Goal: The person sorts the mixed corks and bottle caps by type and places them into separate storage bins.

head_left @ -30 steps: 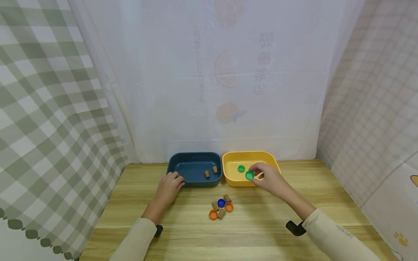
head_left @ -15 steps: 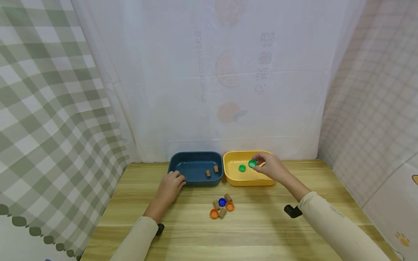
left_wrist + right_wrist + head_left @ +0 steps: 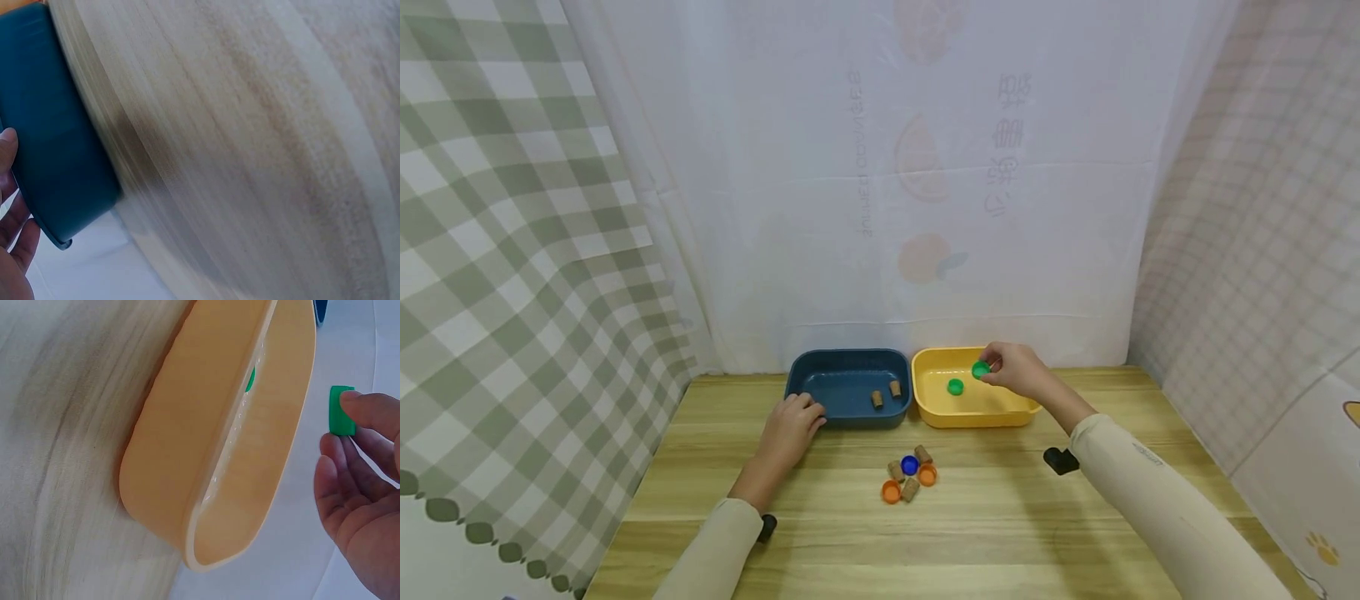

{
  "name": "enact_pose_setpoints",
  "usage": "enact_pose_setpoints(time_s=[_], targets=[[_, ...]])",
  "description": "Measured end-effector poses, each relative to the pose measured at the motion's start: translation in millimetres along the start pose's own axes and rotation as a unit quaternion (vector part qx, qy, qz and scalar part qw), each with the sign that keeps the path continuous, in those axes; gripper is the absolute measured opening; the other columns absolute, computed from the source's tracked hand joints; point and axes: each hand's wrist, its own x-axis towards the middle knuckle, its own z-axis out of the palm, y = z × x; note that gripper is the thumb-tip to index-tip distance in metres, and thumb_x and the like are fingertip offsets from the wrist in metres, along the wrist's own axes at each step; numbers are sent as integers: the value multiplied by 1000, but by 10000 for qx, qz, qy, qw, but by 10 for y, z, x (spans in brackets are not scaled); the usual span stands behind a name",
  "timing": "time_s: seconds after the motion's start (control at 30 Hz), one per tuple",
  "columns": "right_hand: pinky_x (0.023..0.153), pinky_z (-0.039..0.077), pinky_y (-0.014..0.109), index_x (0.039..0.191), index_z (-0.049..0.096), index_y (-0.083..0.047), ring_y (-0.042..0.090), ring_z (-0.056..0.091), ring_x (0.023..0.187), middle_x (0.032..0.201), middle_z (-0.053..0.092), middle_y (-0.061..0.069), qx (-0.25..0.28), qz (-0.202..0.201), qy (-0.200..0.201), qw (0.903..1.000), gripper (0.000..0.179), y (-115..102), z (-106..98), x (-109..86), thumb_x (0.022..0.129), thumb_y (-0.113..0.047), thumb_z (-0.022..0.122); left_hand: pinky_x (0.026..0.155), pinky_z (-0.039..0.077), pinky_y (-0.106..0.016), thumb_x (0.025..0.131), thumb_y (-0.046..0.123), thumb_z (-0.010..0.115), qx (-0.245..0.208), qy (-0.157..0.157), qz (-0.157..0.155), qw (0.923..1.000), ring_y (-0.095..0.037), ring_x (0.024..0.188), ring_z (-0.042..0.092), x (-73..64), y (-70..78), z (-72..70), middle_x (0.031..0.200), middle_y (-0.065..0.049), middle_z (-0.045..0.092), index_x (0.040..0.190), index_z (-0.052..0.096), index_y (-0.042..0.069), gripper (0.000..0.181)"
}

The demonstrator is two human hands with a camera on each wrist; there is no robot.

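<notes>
My right hand point(image 3: 1015, 368) pinches a green bottle cap point(image 3: 981, 369) between thumb and fingers, above the back right of the yellow bin point(image 3: 973, 419). In the right wrist view the held cap point(image 3: 340, 411) is seen edge-on, apart from the bin's rim. Another green cap point(image 3: 955, 387) lies inside the yellow bin. My left hand point(image 3: 788, 429) holds the front left corner of the dark blue bin point(image 3: 850, 419); in the left wrist view the thumb point(image 3: 7, 150) and fingers lie at its rim. Two corks point(image 3: 877, 399) lie in the blue bin.
On the wooden table point(image 3: 880, 550), in front of the bins, lie several corks point(image 3: 910, 489), a blue cap point(image 3: 909, 465) and two orange caps point(image 3: 891, 492). The bins stand side by side against a white cloth point(image 3: 820, 250). Checked cloth point(image 3: 535, 250) hangs at the left.
My right hand has carried the green cap from the yellow bin's front side up and back over the bin. My left hand has stayed at the blue bin's corner.
</notes>
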Motion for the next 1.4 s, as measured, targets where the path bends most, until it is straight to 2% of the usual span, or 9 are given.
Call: enact_pose_setpoints(time_s=[0.27, 0.8, 1.1, 1.4], targets=[[84, 60, 44, 113, 67, 5, 37, 69, 101, 110, 69, 22, 165, 188, -335, 9991, 26, 70, -6, 120, 92, -8, 76, 66, 47, -34, 86, 14, 84, -33, -28, 34, 10000, -20, 73, 53, 8, 23, -28, 84, 0, 62, 89, 77, 14, 8], [89, 58, 46, 111, 67, 7, 33, 67, 99, 107, 71, 20, -166, 472, -686, 9964, 28, 223, 61, 340, 89, -6, 78, 66, 47, -35, 86, 12, 84, -60, -5, -15, 10000, -20, 73, 53, 9, 42, -49, 83, 0, 62, 87, 76, 13, 8], [89, 57, 46, 112, 66, 9, 33, 65, 97, 105, 70, 21, -267, 557, -803, 9949, 29, 256, 101, 367, 88, -3, 76, 68, 48, -36, 87, 12, 83, -83, -237, -136, 9996, -20, 75, 54, 26, 58, -73, 85, -1, 63, 89, 76, 13, 7], [90, 57, 46, 115, 65, 9, 34, 65, 99, 108, 69, 22, -319, 583, -797, 9946, 30, 247, 126, 389, 90, -3, 75, 66, 48, -36, 84, 11, 86, -53, -19, 28, 10000, -21, 73, 54, 20, 36, -51, 84, -2, 63, 87, 76, 13, 10]])
